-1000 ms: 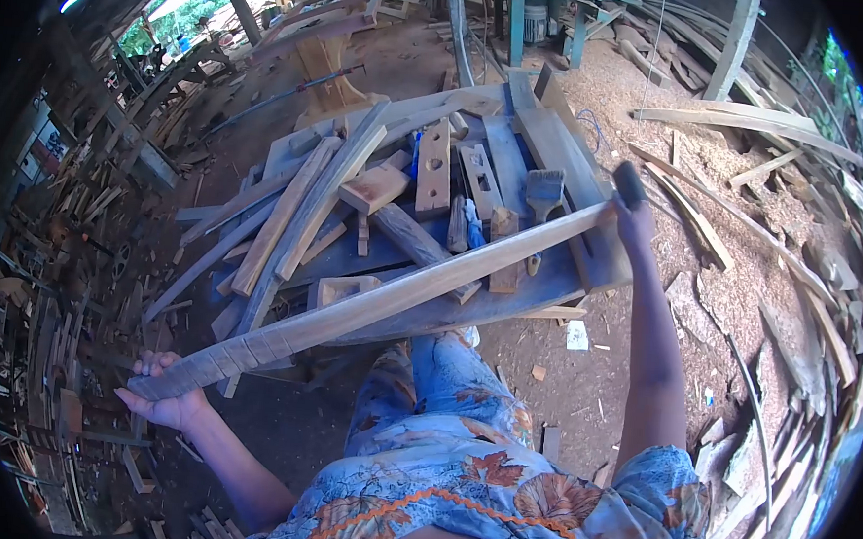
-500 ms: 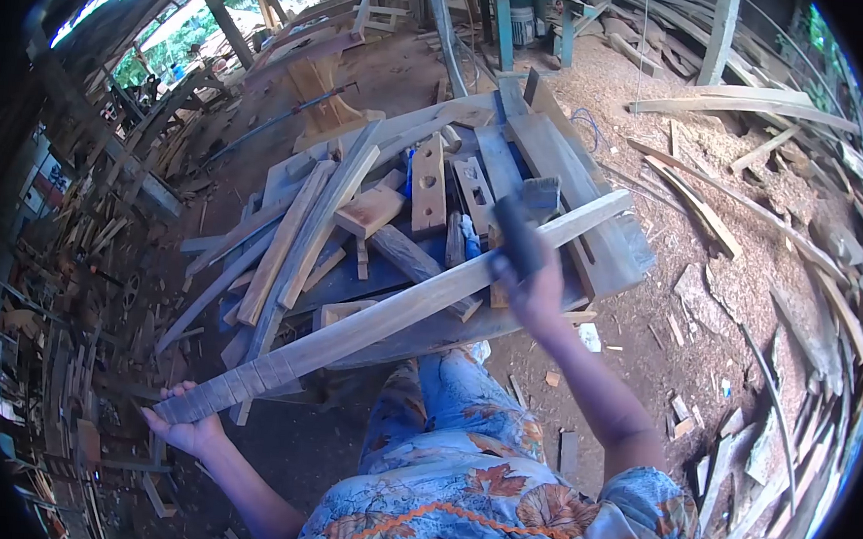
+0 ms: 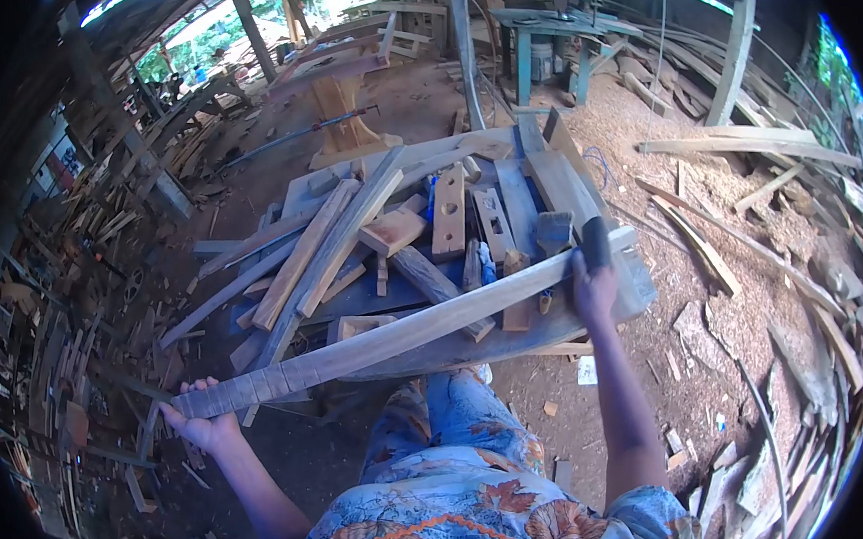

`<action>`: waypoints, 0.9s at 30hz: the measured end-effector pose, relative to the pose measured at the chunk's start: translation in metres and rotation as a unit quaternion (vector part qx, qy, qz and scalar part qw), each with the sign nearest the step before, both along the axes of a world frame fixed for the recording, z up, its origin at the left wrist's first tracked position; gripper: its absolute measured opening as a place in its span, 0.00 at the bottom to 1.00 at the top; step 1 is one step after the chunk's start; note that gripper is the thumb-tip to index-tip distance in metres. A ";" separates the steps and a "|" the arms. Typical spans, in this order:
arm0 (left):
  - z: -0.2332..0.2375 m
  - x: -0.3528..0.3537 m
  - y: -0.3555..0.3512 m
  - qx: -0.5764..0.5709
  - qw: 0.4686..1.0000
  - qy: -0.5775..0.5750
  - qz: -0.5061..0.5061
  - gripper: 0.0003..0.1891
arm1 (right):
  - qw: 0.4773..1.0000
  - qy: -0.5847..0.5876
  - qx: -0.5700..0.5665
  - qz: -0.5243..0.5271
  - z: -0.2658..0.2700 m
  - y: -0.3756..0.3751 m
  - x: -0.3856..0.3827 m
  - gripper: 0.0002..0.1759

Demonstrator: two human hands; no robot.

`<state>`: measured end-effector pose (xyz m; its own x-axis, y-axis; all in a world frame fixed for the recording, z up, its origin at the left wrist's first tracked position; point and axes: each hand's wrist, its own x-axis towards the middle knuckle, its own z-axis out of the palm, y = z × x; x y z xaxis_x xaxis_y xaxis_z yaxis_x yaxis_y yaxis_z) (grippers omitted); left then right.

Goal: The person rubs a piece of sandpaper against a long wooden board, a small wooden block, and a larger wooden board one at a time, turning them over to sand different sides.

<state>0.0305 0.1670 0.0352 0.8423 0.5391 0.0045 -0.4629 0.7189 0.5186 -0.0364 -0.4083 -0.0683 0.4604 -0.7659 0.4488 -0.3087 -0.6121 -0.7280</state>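
A long, slightly curved wooden strip slants across the view in front of me, its far end raised to the right. My left hand is closed around the near left end, where dark bands cross the wood. Near the far end, my right hand grips a dark oblong block that lies against the strip. The block's underside is hidden, so its exact kind does not show. Beneath the strip stands a workbench heaped with wood, including a piece with round holes and a brush.
Wood scraps and offcuts are piled on the left. Shavings and long boards cover the ground on the right. A blue-green table and a wooden pedestal stand farther back. A post rises at the right.
My right hand has slid the dark block along the strip toward its far right end. My left hand still grips the near end. The view has shifted slightly.
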 end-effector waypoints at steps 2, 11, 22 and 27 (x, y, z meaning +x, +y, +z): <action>0.001 0.000 -0.003 -0.005 1.000 0.014 -0.001 0.25 | 0.992 -0.032 0.004 0.123 0.024 0.054 -0.002 0.23; -0.001 -0.006 -0.005 -0.051 0.998 0.040 0.026 0.28 | 0.800 -0.104 -0.158 0.569 0.099 0.294 -0.012 0.38; -0.013 -0.005 -0.005 -0.052 0.997 0.042 -0.036 0.34 | 0.947 -0.012 -0.089 0.308 0.063 0.190 0.005 0.28; -0.015 -0.005 -0.002 -0.044 0.996 0.075 -0.002 0.38 | 0.909 -0.008 -0.173 0.379 0.078 0.242 0.002 0.30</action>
